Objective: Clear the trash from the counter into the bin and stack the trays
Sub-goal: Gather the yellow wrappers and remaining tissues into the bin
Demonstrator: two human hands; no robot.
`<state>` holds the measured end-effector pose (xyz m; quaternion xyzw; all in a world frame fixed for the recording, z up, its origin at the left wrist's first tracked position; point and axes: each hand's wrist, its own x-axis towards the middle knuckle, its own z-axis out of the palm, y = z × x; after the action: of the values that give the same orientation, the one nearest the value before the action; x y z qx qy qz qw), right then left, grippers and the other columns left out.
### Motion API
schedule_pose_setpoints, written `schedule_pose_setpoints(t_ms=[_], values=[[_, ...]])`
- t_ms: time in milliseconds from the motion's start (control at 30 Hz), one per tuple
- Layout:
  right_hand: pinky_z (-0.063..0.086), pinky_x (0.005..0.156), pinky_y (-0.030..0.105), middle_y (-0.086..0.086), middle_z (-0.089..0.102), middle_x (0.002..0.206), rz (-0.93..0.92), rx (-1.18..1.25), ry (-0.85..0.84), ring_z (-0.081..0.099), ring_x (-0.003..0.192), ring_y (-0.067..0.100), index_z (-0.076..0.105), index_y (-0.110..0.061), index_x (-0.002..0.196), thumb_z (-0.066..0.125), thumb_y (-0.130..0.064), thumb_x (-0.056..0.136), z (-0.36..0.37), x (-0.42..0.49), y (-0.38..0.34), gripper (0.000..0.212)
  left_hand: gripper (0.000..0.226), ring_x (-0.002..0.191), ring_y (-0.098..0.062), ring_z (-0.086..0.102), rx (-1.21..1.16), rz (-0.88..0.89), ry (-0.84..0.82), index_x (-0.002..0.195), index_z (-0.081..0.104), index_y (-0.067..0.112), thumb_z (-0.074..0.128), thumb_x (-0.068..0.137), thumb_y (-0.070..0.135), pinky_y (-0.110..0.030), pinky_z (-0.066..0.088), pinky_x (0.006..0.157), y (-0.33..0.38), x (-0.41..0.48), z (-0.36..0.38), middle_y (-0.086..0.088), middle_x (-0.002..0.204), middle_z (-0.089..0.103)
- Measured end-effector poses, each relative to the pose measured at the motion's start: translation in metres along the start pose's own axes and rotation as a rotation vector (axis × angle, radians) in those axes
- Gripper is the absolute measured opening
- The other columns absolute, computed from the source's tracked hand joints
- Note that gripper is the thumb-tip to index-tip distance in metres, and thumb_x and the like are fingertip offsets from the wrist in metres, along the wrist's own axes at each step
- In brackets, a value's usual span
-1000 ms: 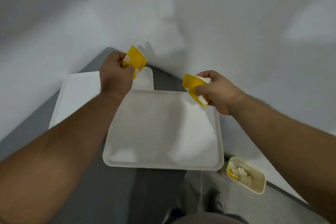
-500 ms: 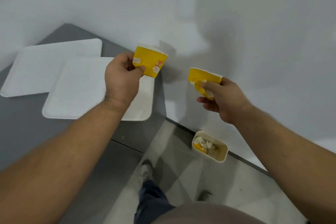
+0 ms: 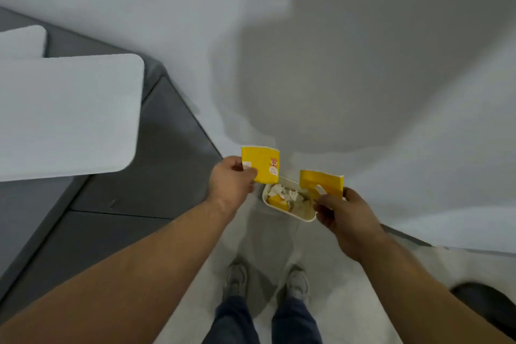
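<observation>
Shoes and dark trouser legs stand on the pale floor nearest the camera, toes pointing at the bin. Both bare forearms reach forward and down from the lower corners, converging on that bin. The left hand is seen from its back, wrist straight, fingers and thumb pinched on the lower left corner of a flattened yellow cup with a small fox print; the cup stands upright just left of the bin and above its near left corner. The right hand, wrist slightly bent inward, grips a second crumpled yellow cup by its lower edge, held directly over the bin's right end. The bin is a small cream, rectangular tub on the floor against the wall, already holding white crumpled scraps and a yellow piece. Left of the bin and higher rises the grey counter, carrying a white tray with another tray behind it, partly covered.
</observation>
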<state>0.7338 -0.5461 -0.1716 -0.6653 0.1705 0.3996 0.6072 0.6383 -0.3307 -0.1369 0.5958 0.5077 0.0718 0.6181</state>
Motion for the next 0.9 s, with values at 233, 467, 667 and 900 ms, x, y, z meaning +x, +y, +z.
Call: schedule_pose_setpoints(t_ms=[233, 467, 667, 900], values=[[0.056, 0.077, 0.037, 0.015, 0.071, 0.107, 0.188, 0.141, 0.116, 0.067, 0.091, 0.027, 0.064, -0.01, 0.116, 0.073, -0.022, 0.091, -0.025, 0.096, 0.104, 0.029, 0.008, 0.066, -0.023, 0.059, -0.087, -0.299, -0.02, 0.098, 0.062, 0.004, 0.065, 0.093, 0.0, -0.035, 0.054, 0.064, -0.138, 0.065, 0.071, -0.015, 0.084, 0.063], [0.055, 0.07, 0.036, 0.011, 0.074, 0.101, 0.208, 0.072, 0.135, 0.07, 0.089, 0.024, 0.065, -0.014, 0.109, 0.071, -0.023, 0.093, -0.019, 0.196, 0.172, 0.02, 0.011, 0.075, -0.025, 0.065, -0.028, -0.354, 0.011, 0.102, 0.062, 0.006, 0.069, 0.093, 0.008, -0.044, 0.06, 0.077, -0.233, 0.135, 0.119, -0.021, 0.1, 0.067], [0.056, 0.074, 0.035, 0.0, 0.075, 0.103, 0.206, -0.021, 0.085, 0.071, 0.097, 0.017, 0.067, -0.022, 0.111, 0.076, -0.037, 0.087, -0.02, 0.246, 0.192, 0.029, 0.031, 0.084, -0.024, 0.065, -0.13, -0.383, -0.096, 0.12, 0.06, 0.007, 0.069, 0.091, 0.006, -0.042, 0.057, 0.086, -0.253, 0.173, 0.138, -0.014, 0.102, 0.066], [0.058, 0.076, 0.036, 0.007, 0.075, 0.105, 0.198, -0.13, 0.113, 0.073, 0.096, 0.023, 0.067, -0.018, 0.113, 0.073, -0.023, 0.09, -0.028, 0.231, 0.19, 0.024, 0.026, 0.096, -0.023, 0.069, 0.151, -0.344, -0.167, 0.119, 0.062, 0.014, 0.067, 0.094, 0.012, -0.041, 0.059, 0.087, -0.262, 0.154, 0.107, -0.009, 0.108, 0.069]])
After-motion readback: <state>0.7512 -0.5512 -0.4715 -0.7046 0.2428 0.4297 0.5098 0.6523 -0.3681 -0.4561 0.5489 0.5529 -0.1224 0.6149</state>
